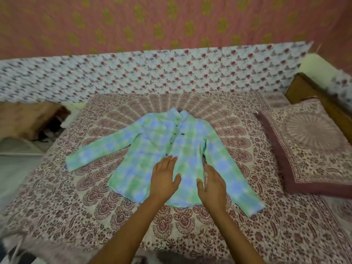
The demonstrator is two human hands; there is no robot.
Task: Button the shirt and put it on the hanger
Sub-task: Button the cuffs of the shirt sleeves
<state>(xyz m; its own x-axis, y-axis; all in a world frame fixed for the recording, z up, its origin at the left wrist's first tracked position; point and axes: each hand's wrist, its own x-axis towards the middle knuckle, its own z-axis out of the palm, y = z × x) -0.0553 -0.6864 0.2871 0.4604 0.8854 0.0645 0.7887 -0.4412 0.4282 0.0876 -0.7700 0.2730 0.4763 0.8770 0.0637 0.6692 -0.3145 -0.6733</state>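
A green and blue checked shirt (162,149) lies flat, front up, on the patterned bedspread (57,206), collar away from me and sleeves spread to both sides. Dark buttons run down its front placket. My left hand (164,178) lies over the lower front of the shirt with straight, spread fingers. My right hand (213,185) is beside it over the shirt's lower right part, fingers straight, holding nothing. No hanger is in view. The frame is blurred.
A patterned pillow (308,145) lies at the right of the bed, with a wooden bed end (304,88) behind it. A brown heap of things (28,121) sits at the left edge. A floral cloth (152,73) lines the wall behind.
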